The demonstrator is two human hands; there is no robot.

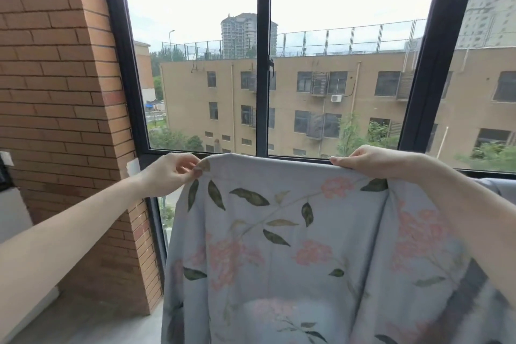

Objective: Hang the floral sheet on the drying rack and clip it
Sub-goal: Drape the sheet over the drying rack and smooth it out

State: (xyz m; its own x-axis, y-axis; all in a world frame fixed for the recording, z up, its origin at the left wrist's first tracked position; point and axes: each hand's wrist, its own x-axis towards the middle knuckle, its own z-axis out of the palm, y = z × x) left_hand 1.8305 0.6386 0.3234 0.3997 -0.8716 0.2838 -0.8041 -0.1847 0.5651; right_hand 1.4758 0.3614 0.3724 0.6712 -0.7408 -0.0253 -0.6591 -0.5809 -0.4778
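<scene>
Left hand (170, 173) pinches corner of floral sheet (293, 246) between thumb and fingers. Right hand (371, 160) grips top edge further along, fingers curled over hem. Sheet held up chest-high, top edge fairly taut between hands, rest hanging in folds below. Drying rack, clips not visible. Likely step: spreading before draping. Keep edge level, tension even, lower folds untwisted. Beyond: brick wall (55, 92), dark-framed window (264, 64), tan building outside.
</scene>
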